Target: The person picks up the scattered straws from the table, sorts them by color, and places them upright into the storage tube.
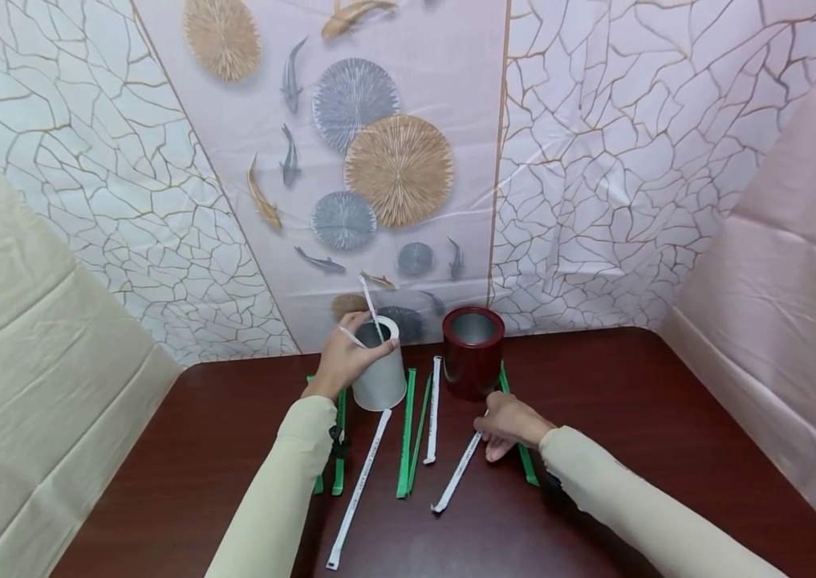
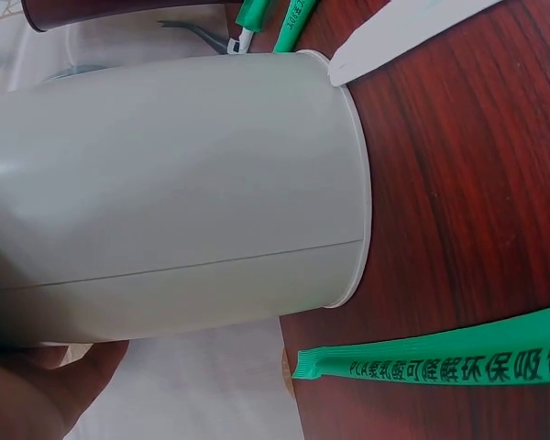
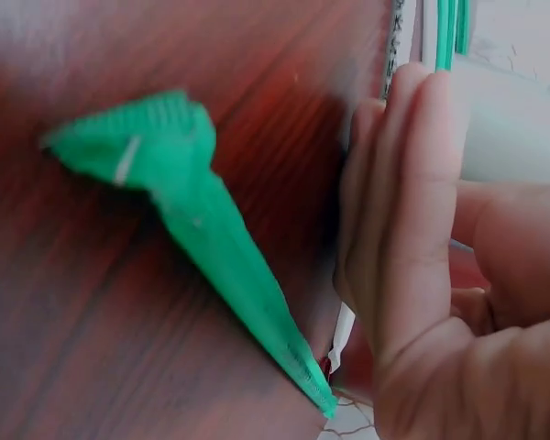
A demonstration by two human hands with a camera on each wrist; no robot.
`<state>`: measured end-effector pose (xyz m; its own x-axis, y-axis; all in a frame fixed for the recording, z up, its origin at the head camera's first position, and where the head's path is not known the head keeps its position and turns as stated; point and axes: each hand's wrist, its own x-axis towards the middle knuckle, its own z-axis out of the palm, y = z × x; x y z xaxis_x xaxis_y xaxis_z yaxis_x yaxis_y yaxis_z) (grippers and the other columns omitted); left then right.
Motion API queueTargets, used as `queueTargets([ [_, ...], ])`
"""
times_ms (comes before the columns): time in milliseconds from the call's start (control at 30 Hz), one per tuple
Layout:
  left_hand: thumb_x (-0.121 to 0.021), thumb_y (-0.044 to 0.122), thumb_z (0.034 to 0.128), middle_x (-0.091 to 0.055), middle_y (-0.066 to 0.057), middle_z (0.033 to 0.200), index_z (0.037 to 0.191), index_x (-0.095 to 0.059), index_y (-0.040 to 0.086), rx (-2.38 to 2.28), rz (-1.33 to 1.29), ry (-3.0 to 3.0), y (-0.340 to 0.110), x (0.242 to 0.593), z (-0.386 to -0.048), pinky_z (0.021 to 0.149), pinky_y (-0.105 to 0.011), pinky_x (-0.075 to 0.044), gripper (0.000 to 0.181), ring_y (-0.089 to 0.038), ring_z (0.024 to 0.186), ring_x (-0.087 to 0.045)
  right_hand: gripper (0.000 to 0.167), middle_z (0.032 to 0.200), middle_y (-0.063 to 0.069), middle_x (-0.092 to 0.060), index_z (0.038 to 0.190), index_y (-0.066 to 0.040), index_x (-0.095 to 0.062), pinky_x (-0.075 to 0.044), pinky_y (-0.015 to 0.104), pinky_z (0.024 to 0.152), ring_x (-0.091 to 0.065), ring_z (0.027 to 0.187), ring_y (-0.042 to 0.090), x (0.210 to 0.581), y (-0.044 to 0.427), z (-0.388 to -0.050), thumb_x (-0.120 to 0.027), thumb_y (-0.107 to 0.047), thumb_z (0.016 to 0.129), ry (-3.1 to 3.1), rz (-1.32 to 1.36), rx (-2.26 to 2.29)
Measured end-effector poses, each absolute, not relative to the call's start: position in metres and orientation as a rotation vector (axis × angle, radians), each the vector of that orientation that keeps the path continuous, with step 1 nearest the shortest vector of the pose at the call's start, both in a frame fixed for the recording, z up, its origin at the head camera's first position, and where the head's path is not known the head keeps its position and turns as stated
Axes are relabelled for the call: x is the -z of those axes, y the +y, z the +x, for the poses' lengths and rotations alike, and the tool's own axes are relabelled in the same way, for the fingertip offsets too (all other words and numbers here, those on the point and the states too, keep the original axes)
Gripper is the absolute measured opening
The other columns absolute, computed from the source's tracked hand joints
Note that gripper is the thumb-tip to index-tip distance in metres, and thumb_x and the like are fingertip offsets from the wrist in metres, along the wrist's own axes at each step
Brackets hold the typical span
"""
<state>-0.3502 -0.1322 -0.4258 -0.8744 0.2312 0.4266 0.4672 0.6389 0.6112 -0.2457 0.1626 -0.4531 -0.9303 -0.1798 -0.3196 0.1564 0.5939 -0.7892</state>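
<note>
My left hand (image 1: 350, 357) grips the white can (image 1: 381, 381) around its top, thumb on the near side of the rim. A white wrapped straw (image 1: 371, 309) stands tilted out of that can. In the left wrist view the can (image 2: 174, 192) fills the left side, with only part of the hand (image 2: 46, 385) showing below it. My right hand (image 1: 509, 421) pinches the upper end of a white wrapped straw (image 1: 458, 475) slanting over the table. Just behind that hand stands a dark red can (image 1: 473, 357). A green wrapped straw (image 3: 229, 247) lies beside the right hand (image 3: 412, 211).
Between the cans lie green wrapped straws (image 1: 405, 437) and a white one (image 1: 433, 409). Another white straw (image 1: 360, 490) lies in front of the white can. More green straws (image 1: 339, 449) lie by the left wrist. A patterned cloth (image 1: 559, 201) hangs behind the brown table (image 1: 639, 433).
</note>
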Motion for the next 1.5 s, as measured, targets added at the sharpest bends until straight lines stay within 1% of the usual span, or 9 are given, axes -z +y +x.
queueTargets([
  [233, -0.08, 0.05, 0.0908, -0.053, -0.016, 0.151, 0.151, -0.056, 0.004, 1.078, -0.542, -2.543, -0.137, 0.428, -0.349, 0.107, -0.062, -0.047, 0.079, -0.041, 0.133, -0.056, 0.018, 0.071, 0.018, -0.065, 0.081, 0.001, -0.056, -0.06, 0.03, 0.054, -0.068, 0.05, 0.016, 0.455, 0.155, -0.244, -0.063, -0.002, 0.098, 2.486, -0.021, 1.3],
  [367, -0.079, 0.052, 0.0906, -0.053, -0.017, 0.152, 0.152, -0.055, 0.004, 1.063, -0.545, -2.558, -0.135, 0.429, -0.349, 0.108, -0.061, -0.046, 0.082, -0.041, 0.134, -0.055, 0.017, 0.067, 0.015, -0.068, 0.081, 0.005, -0.061, -0.06, 0.028, 0.057, -0.068, 0.052, 0.013, 0.456, 0.162, -0.239, -0.059, -0.003, 0.096, 2.355, -0.023, 1.47],
  [533, -0.079, 0.053, 0.0901, -0.053, -0.016, 0.151, 0.153, -0.055, 0.004, 1.064, -0.555, -2.543, -0.132, 0.425, -0.351, 0.109, -0.061, -0.046, 0.083, -0.041, 0.134, -0.056, 0.021, 0.072, 0.013, -0.068, 0.099, 0.013, -0.063, -0.062, 0.025, 0.063, -0.071, 0.06, 0.013, 0.442, 0.173, -0.231, -0.056, -0.006, 0.104, 2.148, 0.029, 1.669],
  [633, -0.08, 0.052, 0.0902, -0.054, -0.016, 0.15, 0.152, -0.056, 0.004, 1.074, -0.56, -2.532, -0.13, 0.424, -0.351, 0.108, -0.061, -0.047, 0.082, -0.041, 0.132, -0.057, 0.023, 0.074, 0.013, -0.068, 0.107, 0.014, -0.062, -0.063, 0.027, 0.066, -0.072, 0.063, 0.015, 0.421, 0.178, -0.223, -0.055, -0.008, 0.108, 2.117, -0.002, 1.731],
  [833, -0.078, 0.053, 0.0912, -0.054, -0.016, 0.15, 0.152, -0.055, 0.004, 1.084, -0.568, -2.54, -0.129, 0.424, -0.35, 0.108, -0.061, -0.047, 0.081, -0.04, 0.133, -0.057, 0.025, 0.081, 0.017, -0.071, 0.109, 0.013, -0.059, -0.064, 0.036, 0.07, -0.074, 0.068, 0.018, 0.351, 0.177, -0.22, -0.054, -0.011, 0.111, 2.29, -0.184, 1.784],
  [1000, -0.079, 0.052, 0.0911, -0.054, -0.015, 0.15, 0.152, -0.055, 0.004, 1.088, -0.55, -2.542, -0.129, 0.425, -0.35, 0.107, -0.061, -0.047, 0.081, -0.04, 0.132, -0.057, 0.027, 0.092, 0.026, -0.074, 0.116, 0.016, -0.058, -0.064, 0.035, 0.074, -0.076, 0.072, 0.018, 0.293, 0.164, -0.234, -0.056, -0.011, 0.11, 2.517, -0.374, 1.843],
  [1100, -0.079, 0.051, 0.0909, -0.054, -0.015, 0.149, 0.152, -0.056, 0.005, 1.081, -0.554, -2.54, -0.131, 0.427, -0.351, 0.108, -0.061, -0.047, 0.08, -0.04, 0.132, -0.057, 0.024, 0.098, 0.03, -0.074, 0.116, 0.014, -0.059, -0.064, 0.034, 0.072, -0.077, 0.073, 0.019, 0.27, 0.148, -0.246, -0.059, -0.009, 0.109, 2.645, -0.544, 1.878],
  [1333, -0.082, 0.046, 0.0895, -0.056, -0.016, 0.146, 0.149, -0.058, 0.003, 1.096, -0.581, -2.516, -0.132, 0.426, -0.354, 0.107, -0.06, -0.048, 0.078, -0.04, 0.13, -0.058, 0.015, 0.099, 0.026, -0.076, 0.111, 0.009, -0.063, -0.063, 0.031, 0.068, -0.078, 0.08, 0.037, 0.251, 0.098, -0.273, -0.065, -0.004, 0.104, 2.936, -1.036, 1.831],
  [1500, -0.081, 0.048, 0.0897, -0.058, -0.014, 0.144, 0.148, -0.06, 0.006, 1.121, -0.595, -2.496, -0.132, 0.426, -0.352, 0.107, -0.059, -0.048, 0.075, -0.038, 0.128, -0.059, 0.015, 0.1, 0.023, -0.076, 0.116, 0.005, -0.065, -0.064, 0.034, 0.072, -0.078, 0.084, 0.036, 0.269, 0.069, -0.299, -0.066, -0.005, 0.104, 3.017, -1.243, 1.625],
])
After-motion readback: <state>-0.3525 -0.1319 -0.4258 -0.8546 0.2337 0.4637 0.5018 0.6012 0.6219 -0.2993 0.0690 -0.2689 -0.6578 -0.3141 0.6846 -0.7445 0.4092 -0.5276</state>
